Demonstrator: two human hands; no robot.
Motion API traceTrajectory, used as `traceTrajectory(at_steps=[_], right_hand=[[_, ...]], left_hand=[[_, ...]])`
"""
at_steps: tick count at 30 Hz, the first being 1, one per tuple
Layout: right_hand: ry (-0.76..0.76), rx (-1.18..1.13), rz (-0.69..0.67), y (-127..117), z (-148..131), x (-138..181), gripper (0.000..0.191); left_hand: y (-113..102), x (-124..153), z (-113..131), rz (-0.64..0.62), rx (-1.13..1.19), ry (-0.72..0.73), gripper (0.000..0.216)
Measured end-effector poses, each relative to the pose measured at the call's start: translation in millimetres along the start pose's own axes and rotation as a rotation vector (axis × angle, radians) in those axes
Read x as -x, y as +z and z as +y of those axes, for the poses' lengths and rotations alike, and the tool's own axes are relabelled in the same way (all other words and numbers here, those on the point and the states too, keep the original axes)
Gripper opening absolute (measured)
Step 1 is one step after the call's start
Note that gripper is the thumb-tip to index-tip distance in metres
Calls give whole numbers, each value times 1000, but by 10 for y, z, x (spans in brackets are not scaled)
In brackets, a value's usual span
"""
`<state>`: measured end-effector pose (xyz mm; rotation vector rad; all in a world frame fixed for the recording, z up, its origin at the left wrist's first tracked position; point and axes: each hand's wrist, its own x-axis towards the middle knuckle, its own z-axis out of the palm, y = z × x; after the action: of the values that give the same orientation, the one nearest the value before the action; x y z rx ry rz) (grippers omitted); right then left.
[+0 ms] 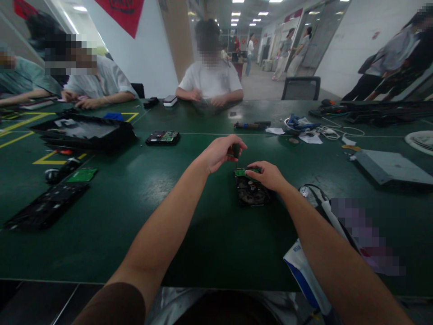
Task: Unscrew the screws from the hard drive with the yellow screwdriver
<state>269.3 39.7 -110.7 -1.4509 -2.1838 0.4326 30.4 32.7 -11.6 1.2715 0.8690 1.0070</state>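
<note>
Dark drive-like unit (253, 195) is lying on the green table (203, 253), just right of frame centre, green circuit board (241, 172) along its far end. Right hand (269, 176) is resting part-curled on the board; whether pinching, cannot tell. Left hand (219, 152) is gripping a dark-handled screwdriver (236, 151), fingers wrapped, shaft pointing down near the unit's upper-left corner. Risk, my judgement: tip skidding across the board if the shaft is leaning or the unit turning. Farther, upper left of centre, another board-topped device (163, 137) is sitting.
</note>
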Motion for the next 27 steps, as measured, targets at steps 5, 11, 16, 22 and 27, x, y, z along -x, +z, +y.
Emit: traceTrajectory(at_steps=[5, 11, 16, 22, 27], right_hand=[[-10, 2, -1, -1, 3, -3, 37], [-9, 2, -12, 9, 24, -9, 37], [5, -3, -8, 20, 31, -18, 36], [0, -9, 5, 19, 17, -15, 35], [3, -6, -6, 6, 2, -8, 37]], left_hand=[[3, 20, 0, -46, 95, -71, 23], [-8, 16, -8, -58, 178, -98, 23], [-8, -5, -12, -25, 17, -31, 30], [20, 16, -8, -62, 58, -59, 26], [31, 22, -5, -23, 127, -66, 20]])
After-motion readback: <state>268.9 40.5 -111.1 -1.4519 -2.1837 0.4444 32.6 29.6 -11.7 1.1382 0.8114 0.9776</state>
